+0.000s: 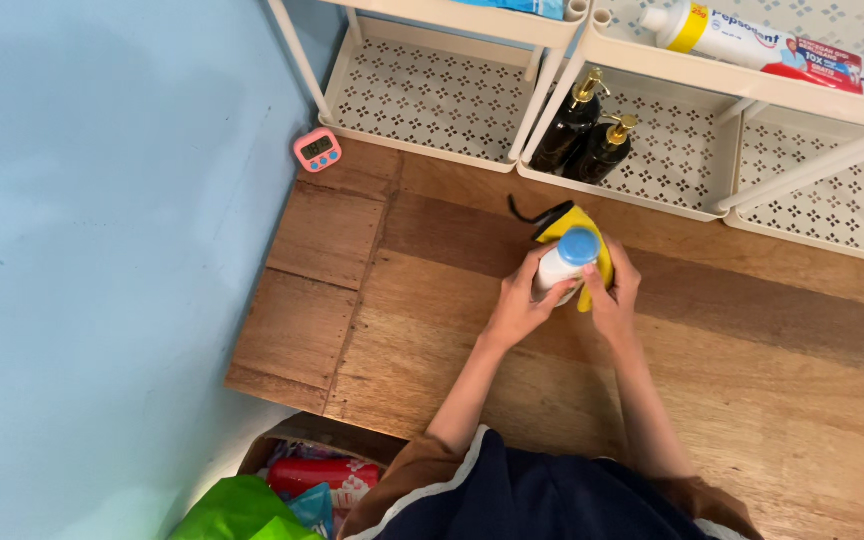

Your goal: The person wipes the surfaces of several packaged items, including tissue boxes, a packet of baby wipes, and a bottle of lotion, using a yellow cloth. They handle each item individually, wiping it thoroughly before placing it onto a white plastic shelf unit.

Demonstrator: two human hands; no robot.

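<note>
1. Bottle (564, 268): white, blue cap, upright, held above the wooden floor near the racks' front edge.
2. Left hand (518, 305): wrapped around the bottle's side; best kept firm so the bottle does not turn.
3. Right hand (614, 292): presses a yellow cloth (584, 226) to the far side; short strokes away from the cap seem safest.
4. Racks (652, 200): white, perforated; two dark pump bottles (584, 135) on one shelf.
5. Timer (317, 150): pink, by the blue wall.

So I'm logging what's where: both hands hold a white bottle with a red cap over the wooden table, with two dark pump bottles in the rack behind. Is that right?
Not quite: the cap is blue, not red. The head view shows the left hand and right hand around the white bottle over the wooden table, a yellow cloth against it, and two dark pump bottles in the white rack behind.
</note>
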